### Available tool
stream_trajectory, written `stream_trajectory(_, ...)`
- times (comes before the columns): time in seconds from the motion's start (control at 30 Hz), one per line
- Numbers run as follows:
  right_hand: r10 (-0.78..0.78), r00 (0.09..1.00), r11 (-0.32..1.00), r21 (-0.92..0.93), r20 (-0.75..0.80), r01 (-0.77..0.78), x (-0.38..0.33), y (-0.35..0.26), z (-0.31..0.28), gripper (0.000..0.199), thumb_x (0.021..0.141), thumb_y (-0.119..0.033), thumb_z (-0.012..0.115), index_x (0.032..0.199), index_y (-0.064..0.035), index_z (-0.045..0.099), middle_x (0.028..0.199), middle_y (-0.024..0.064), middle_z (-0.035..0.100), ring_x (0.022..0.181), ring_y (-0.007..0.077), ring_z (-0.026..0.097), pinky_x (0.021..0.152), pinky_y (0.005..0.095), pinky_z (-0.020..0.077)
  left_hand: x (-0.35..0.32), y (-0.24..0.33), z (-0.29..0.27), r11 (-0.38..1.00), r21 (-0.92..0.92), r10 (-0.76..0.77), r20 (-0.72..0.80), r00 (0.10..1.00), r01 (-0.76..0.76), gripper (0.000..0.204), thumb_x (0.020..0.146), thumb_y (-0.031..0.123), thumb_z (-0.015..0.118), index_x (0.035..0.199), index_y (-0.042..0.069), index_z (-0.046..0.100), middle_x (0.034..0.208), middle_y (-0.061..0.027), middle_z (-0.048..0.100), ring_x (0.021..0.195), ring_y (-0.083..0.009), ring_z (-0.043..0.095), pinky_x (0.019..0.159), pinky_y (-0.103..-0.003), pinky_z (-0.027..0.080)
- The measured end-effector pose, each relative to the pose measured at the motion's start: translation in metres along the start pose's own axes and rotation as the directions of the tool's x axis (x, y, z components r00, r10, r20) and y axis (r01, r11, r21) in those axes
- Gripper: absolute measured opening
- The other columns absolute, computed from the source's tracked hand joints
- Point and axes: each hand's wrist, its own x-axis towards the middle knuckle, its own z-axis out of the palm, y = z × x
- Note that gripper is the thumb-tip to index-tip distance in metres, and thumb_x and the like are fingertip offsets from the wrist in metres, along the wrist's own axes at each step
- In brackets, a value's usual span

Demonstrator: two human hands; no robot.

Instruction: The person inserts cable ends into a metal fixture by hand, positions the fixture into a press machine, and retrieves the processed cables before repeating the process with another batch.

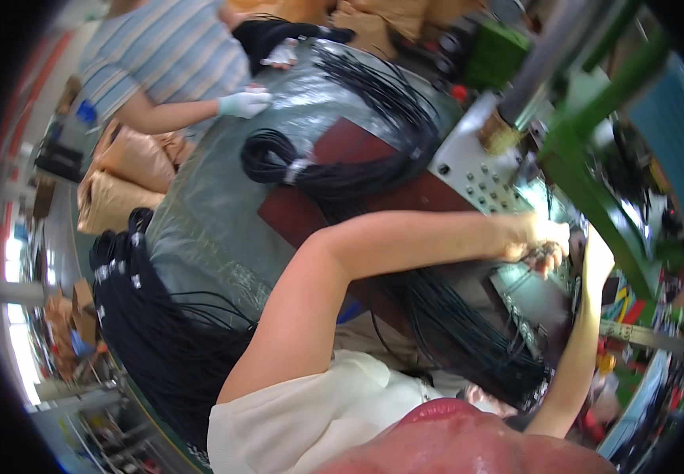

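My left arm reaches across to the right, and my left hand is under a bright light at the machine. Its fingers are curled in a closed grip; what they hold is too blurred and glaring to name. My right hand is just right of it, partly behind the green machine frame, with its fingers hidden. Close by is the machine's metal plate with its rows of round studs. A bundle of thin black cables runs below my left forearm toward my lap.
On the plastic-covered table lie a tied coil of black cable and a dark red board. More black cables hang over the left edge. Across the table, a person's gloved hand rests near brown sacks.
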Motion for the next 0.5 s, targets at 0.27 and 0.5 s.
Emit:
stream_trajectory(0.27,0.055,0.986,0.718,0.680,0.157,-0.148,-0.046,-0.074,-0.032,0.022,0.096,-0.024,0.056,0.095,-0.0027,0.063,0.070,-0.0013,0.052,0.058,0.0039,0.043,0.051,0.0226,0.0353,-0.082,-0.035,0.038,0.994,0.105,-0.001,-0.117,0.993,0.014,0.033,0.098,0.032,0.046,0.094,0.002,0.058,0.055,0.0015,0.041,0.045,-0.0109,0.035,0.042,-0.029,0.027)
stream_trajectory(0.5,-0.287,0.954,0.918,0.261,-0.087,0.300,-0.094,-0.047,-0.025,0.024,0.090,-0.022,0.066,0.100,-0.0010,0.065,0.073,0.0100,0.062,0.068,0.0251,0.063,0.065,0.0330,0.0491,-0.188,0.059,-0.036,0.828,0.118,0.530,-0.479,0.699,-0.547,0.023,0.093,0.025,0.056,0.082,0.006,0.058,0.057,0.0009,0.044,0.046,-0.0102,0.040,0.040,-0.026,0.028)
